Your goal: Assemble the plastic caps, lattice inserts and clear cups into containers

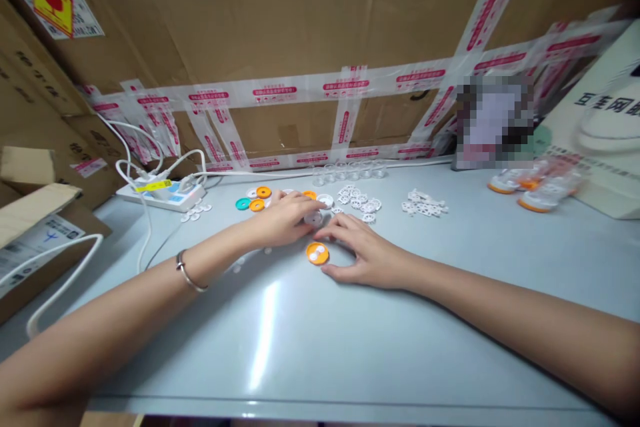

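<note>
My left hand (283, 219) reaches over the cluster of round pieces, its thumb and fingers closed around a white disc (313, 219). Thumb and index finger of my right hand (367, 250) curl around the right side of a shallow orange cap (311, 257), which lies on the table with small white round pieces inside. Beyond the left hand are another orange cap (263, 192) and a teal cap (243, 204). A white ring (326, 201) lies just past its fingertips. The left hand partly hides other pieces beneath it.
White openwork parts (357, 200) lie behind my hands, with another pile (424, 204) farther right. Clear cups (349, 171) line the back. A power strip (163, 192) with cables stands left. Clear-and-orange assemblies (543, 193) stand right. A large cardboard box (280, 20) walls the back.
</note>
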Available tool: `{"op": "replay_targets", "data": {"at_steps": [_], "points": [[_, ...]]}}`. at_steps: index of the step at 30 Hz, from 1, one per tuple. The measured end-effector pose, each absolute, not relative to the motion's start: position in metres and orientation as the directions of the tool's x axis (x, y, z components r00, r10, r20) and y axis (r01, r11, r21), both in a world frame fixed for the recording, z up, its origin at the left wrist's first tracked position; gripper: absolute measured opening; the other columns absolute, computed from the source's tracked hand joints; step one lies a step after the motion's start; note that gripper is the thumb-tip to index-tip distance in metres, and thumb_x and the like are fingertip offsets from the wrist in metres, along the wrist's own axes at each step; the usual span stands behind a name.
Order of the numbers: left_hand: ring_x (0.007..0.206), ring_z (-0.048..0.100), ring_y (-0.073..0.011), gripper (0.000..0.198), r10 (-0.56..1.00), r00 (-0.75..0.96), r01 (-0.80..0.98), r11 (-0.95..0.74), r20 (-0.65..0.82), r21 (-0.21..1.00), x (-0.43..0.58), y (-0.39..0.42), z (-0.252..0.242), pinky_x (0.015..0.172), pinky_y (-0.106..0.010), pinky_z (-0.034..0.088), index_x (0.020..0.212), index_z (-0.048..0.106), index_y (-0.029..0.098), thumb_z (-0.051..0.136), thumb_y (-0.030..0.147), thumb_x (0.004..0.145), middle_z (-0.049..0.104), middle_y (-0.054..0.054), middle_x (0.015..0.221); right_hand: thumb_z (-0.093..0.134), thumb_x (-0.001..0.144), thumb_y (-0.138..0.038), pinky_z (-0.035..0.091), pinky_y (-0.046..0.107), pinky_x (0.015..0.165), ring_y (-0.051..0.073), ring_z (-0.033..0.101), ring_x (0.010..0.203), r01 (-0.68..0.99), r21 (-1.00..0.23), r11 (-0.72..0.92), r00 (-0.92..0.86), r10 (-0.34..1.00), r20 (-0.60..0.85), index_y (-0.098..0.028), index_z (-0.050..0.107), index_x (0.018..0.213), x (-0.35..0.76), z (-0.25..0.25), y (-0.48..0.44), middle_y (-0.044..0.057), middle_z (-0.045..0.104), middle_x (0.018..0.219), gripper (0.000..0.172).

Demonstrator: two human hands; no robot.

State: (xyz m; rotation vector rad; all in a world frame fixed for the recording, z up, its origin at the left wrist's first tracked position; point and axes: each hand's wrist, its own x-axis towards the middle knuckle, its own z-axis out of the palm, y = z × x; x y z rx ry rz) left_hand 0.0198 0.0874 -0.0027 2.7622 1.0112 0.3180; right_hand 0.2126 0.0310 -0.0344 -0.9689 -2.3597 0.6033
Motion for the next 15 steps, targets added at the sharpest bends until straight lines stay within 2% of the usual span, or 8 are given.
{"op": "replay_targets", "data": {"at_steps": [2, 4, 6, 8, 10, 15], "points": [[0.103, 0.055, -0.0224, 0.041, 0.705, 0.681, 0.542, -0.667, 0.198, 0.511, 0.016, 0.084, 0.002, 0.089, -0.042, 0.041, 0.123, 0.050, 0.018, 0.054, 0.024, 0.082, 0.062, -0.011, 0.111, 0.062, 0.073, -0.028, 0.042, 0.038, 0.084, 0.020, 0.050, 0.090, 0.499, -0.569, 0.653, -0.611, 0.731, 0.303, -0.023, 0.057, 0.105, 0.213, -0.034, 0.031, 0.004, 0.052, 0.091, 0.032], [0.098, 0.059, -0.0180, 0.045, 0.732, 0.652, 0.349, -0.521, 0.198, 0.779, 0.008, 0.076, 0.009, 0.085, -0.035, 0.046, 0.129, 0.042, 0.019, 0.049, 0.028, 0.086, 0.062, -0.012, 0.111, 0.061, 0.074, -0.028, 0.042, 0.037, 0.084, 0.019, 0.050, 0.090, 0.496, -0.570, 0.655, -0.614, 0.729, 0.302, -0.023, 0.059, 0.104, 0.213, -0.034, 0.031, 0.004, 0.052, 0.090, 0.030], [0.100, 0.059, -0.0174, 0.044, 0.719, 0.681, 0.181, -0.349, 0.139, 0.919, -0.002, 0.067, 0.016, 0.085, -0.034, 0.047, 0.131, 0.040, 0.021, 0.048, 0.026, 0.088, 0.060, -0.013, 0.116, 0.061, 0.074, -0.027, 0.042, 0.037, 0.085, 0.019, 0.051, 0.090, 0.501, -0.573, 0.649, -0.616, 0.732, 0.292, -0.022, 0.060, 0.103, 0.212, -0.033, 0.031, 0.004, 0.052, 0.090, 0.029], [0.106, 0.057, -0.0187, 0.039, 0.707, 0.700, 0.099, -0.240, 0.104, 0.966, -0.012, 0.057, 0.017, 0.088, -0.034, 0.046, 0.124, 0.048, 0.021, 0.051, 0.025, 0.086, 0.057, -0.012, 0.121, 0.061, 0.074, -0.026, 0.041, 0.036, 0.084, 0.018, 0.051, 0.089, 0.507, -0.573, 0.644, -0.612, 0.737, 0.286, -0.022, 0.062, 0.102, 0.212, -0.033, 0.031, 0.004, 0.052, 0.090, 0.028], [0.107, 0.057, -0.0188, 0.032, 0.715, 0.695, 0.098, -0.201, 0.078, 0.975, -0.018, 0.050, 0.012, 0.089, -0.034, 0.046, 0.117, 0.055, 0.021, 0.055, 0.024, 0.084, 0.057, -0.011, 0.120, 0.062, 0.074, -0.026, 0.041, 0.036, 0.083, 0.018, 0.051, 0.087, 0.511, -0.577, 0.637, -0.608, 0.742, 0.282, -0.022, 0.063, 0.101, 0.212, -0.034, 0.031, 0.004, 0.052, 0.089, 0.028], [0.093, 0.060, -0.0163, 0.029, 0.738, 0.670, 0.166, -0.260, 0.085, 0.951, -0.016, 0.045, -0.005, 0.082, -0.033, 0.049, 0.110, 0.055, 0.016, 0.059, 0.022, 0.081, 0.060, -0.010, 0.107, 0.064, 0.073, -0.027, 0.041, 0.035, 0.083, 0.017, 0.052, 0.086, 0.500, -0.598, 0.627, -0.603, 0.747, 0.280, -0.022, 0.064, 0.100, 0.212, -0.038, 0.034, 0.004, 0.053, 0.090, 0.027]]}}
